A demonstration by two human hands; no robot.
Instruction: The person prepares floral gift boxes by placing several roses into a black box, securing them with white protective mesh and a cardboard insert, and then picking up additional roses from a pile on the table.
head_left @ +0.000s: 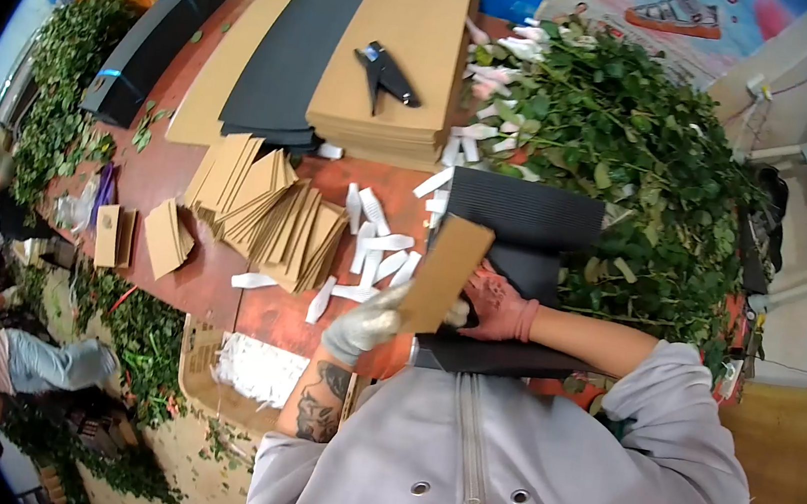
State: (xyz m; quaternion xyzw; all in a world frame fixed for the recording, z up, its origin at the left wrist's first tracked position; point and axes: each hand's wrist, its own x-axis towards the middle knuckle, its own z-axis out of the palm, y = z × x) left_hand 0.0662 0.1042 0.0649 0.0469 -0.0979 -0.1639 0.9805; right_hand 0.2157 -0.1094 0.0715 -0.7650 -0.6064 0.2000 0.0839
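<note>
My left hand [366,326], in a whitish glove, is closed on a folded brown cardboard piece [448,270], held upright and tilted in front of me. Close beside it, my right hand [499,309], in a pink glove with dark patches, rests against black corrugated sheet [525,215]. Its fingers point toward the cardboard piece and are partly hidden behind it, so their grip is unclear. More black sheet [501,357] lies under my hands and along the table edge. White paper-like strips [387,243] are scattered to the left of the cardboard piece.
Folded cardboard pieces [273,206] fan out on the red table [209,274]. Behind stand brown sheets [398,50] with a black stapler [385,75] on top, and dark sheets [297,53]. Leafy stems [629,139] heap at right. A person [38,358] is at far left.
</note>
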